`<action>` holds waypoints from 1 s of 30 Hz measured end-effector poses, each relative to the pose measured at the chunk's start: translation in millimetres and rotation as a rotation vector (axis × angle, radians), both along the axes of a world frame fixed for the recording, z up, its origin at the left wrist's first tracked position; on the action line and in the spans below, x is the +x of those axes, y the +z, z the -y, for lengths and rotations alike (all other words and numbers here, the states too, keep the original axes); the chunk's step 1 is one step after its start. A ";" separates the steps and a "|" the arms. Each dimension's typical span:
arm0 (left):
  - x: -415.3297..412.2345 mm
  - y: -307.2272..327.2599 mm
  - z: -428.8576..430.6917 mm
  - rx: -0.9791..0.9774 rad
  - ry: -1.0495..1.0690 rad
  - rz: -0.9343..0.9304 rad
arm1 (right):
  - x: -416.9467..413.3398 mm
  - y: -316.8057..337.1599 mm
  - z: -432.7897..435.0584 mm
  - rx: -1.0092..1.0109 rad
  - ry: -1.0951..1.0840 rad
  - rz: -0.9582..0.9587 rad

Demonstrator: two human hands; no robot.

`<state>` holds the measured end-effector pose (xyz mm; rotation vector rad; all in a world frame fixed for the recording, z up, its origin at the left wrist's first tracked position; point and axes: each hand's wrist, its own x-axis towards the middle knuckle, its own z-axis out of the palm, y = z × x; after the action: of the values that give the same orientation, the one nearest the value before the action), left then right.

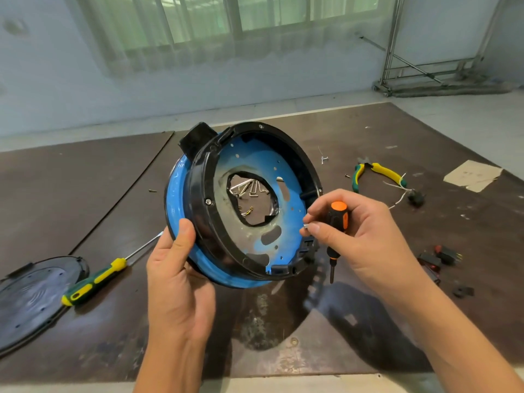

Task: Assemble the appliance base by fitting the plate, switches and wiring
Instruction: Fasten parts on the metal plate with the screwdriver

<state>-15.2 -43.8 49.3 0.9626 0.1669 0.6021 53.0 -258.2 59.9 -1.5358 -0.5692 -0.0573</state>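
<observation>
Base (pixel 289 177) 1, left hand (pixel 175 279) | orange screwdriver (pixel 338 215) 1, right hand (pixel 368 236) | pliers (pixel 380 171) 1

Hidden and cut off
The black plate (pixel 31 296) runs off the frame's left edge; the left hand (pixel 175 282) hides its fingers behind the blue base (pixel 256 154); the right hand (pixel 360 236) pinches a silvery bit (pixel 306 226) too small to identify.
</observation>
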 end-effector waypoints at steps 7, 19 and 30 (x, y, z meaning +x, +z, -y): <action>-0.6 -0.1 0.0 0.010 0.009 0.000 | 1.0 -3.2 0.1 -0.042 -0.044 -0.037; 0.7 -1.9 -3.9 -0.071 0.011 0.042 | 23.9 -19.7 21.0 -0.182 -0.232 -0.131; 2.5 -6.1 -0.8 -0.030 0.005 0.043 | 18.2 -19.3 17.2 -0.375 -0.145 -0.050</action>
<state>-12.7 -42.9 43.2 0.9202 0.1390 0.6228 71.2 -275.4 40.6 -1.9372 -0.4435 -0.0237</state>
